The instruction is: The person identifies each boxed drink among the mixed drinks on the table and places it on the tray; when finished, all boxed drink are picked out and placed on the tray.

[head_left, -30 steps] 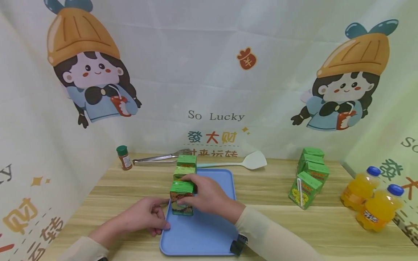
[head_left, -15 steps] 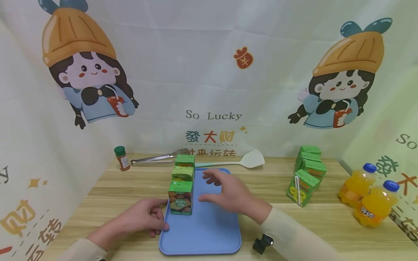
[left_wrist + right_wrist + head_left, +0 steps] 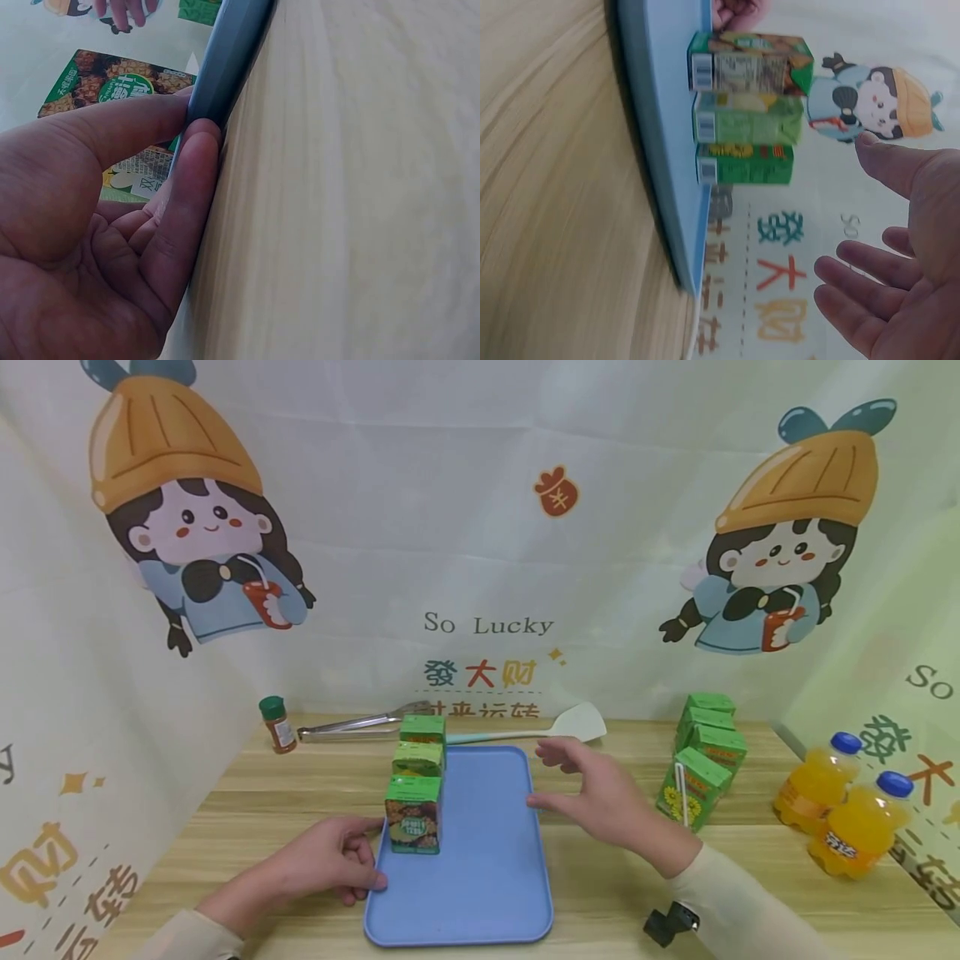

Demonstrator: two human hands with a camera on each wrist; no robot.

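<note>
At the lower centre of the head view, a blue tray [image 3: 480,893] is seen on the wooden worktop [image 3: 258,793]. Its left rim is pinched between the fingers of the left hand [image 3: 326,864], as is shown also from the left wrist. Along the left side of this tray, three small green cartons are placed upright in a row: the front carton [image 3: 414,817], printed with pineapples, the middle carton [image 3: 417,760], paler in its green, and the rear carton [image 3: 423,727]. Beside the tray's right rim, the right hand [image 3: 596,789] is held with thumb and fingers spread wide, and nothing is grasped by it.

Toward the right of the frame, four more green cartons [image 3: 712,762] are grouped, and on the front one a white straw [image 3: 681,793] is attached. At the far right, two bottles of orange drink [image 3: 843,843] are placed. Behind the tray, metal tongs [image 3: 352,725] and a white spatula [image 3: 579,723] are laid. At the middle left, a jar with green lid [image 3: 278,727] is stood.
</note>
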